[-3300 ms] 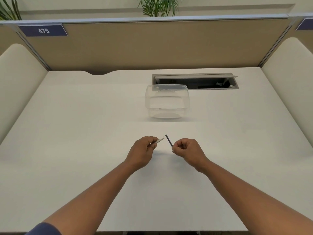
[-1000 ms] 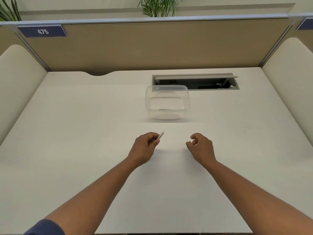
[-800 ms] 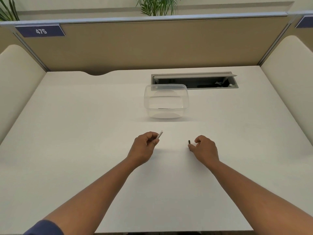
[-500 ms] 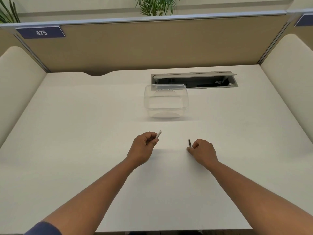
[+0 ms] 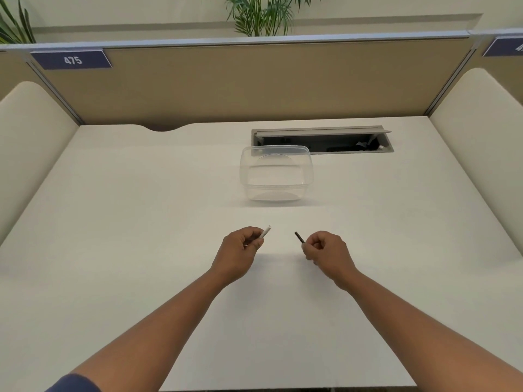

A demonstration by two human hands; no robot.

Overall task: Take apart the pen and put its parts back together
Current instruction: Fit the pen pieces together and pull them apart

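My left hand [image 5: 240, 250] is closed around a white pen barrel [image 5: 266, 232], whose end sticks out up and to the right past the fingers. A thin dark pen part [image 5: 299, 237] juts up and to the left from the pinched fingers of my right hand [image 5: 325, 253]. The two parts are apart, their ends pointing toward each other with a gap between them. Both hands hover just above the white desk [image 5: 141, 222] at its middle. The rest of each part is hidden inside the fists.
A clear plastic container [image 5: 276, 176] stands on the desk beyond the hands. Behind it is an open cable hatch [image 5: 322, 140]. Tan partition panels and cream side dividers wall in the desk on three sides.
My right hand went out to the right and low to the desk, then came back toward the left hand with the dark part now tilted up and leftward. The left hand stayed nearly still.
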